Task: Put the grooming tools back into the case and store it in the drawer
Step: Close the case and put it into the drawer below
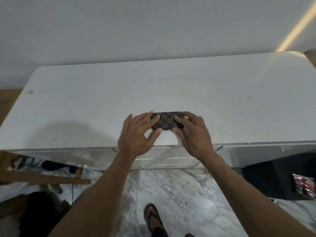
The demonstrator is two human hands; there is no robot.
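Note:
A small case (pixel 167 120) with a brown and black checker pattern lies closed on the white dresser top (pixel 153 89), near its front edge. My left hand (pixel 138 135) grips the case's left end, fingers on top and thumb at the front. My right hand (pixel 193 134) holds the right end the same way. No loose grooming tools are visible. Below the front edge, the white drawer fronts (pixel 164 159) appear closed.
A wooden frame (pixel 44 175) with dark items stands at the lower left. A black box (pixel 280 178) sits on the marble floor at the right. My sandalled foot (pixel 153 218) is on the floor below. A white wall rises behind the dresser.

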